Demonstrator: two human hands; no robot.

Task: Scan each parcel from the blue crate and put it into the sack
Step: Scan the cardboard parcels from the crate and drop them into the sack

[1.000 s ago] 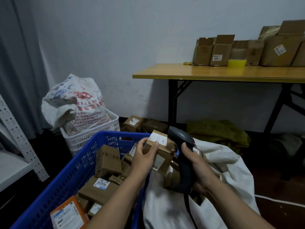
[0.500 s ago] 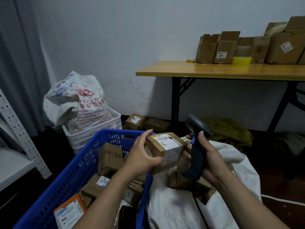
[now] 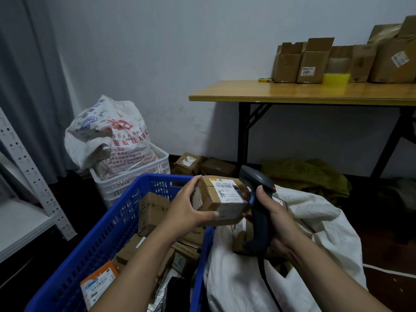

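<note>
Label print on the parcel (image 3: pixel 221 199) is way too small to read. The left hand (image 3: pixel 186 210) covers its near-left side, and the right hand (image 3: pixel 275 219) hides the back of the scanner (image 3: pixel 258 208) grip. The blue crate (image 3: pixel 108 233) and the sack (image 3: pixel 247 278) both run off the bottom edge, and the table (image 3: pixel 292 93) is cut off on the right.

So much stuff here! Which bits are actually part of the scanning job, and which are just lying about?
In use: parcel in the left hand, scanner in the right hand, blue crate, white sack.

Lying about: table, open boxes, white basket, floor boxes.
</note>
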